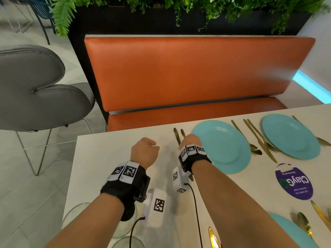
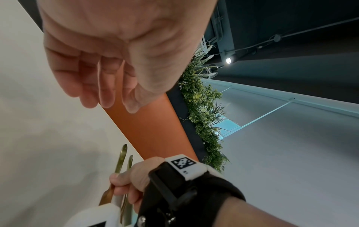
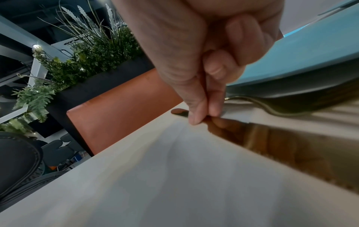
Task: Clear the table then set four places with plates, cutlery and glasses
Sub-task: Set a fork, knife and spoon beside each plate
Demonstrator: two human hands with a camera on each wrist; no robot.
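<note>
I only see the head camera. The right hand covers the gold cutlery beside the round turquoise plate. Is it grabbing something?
Observer: Yes. In the right wrist view the right hand pinches a gold metal knife between thumb and fingertip, down at the white table.
Operator: Is the other hand holding anything?
Observer: No. The left wrist view shows the left hand with loosely curled fingers that hold nothing.
Operator: Where is the fork?
Observer: A gold metal fork lies next to the knife, near the round turquoise plate. I cannot tell whether the fingers touch it.
</note>
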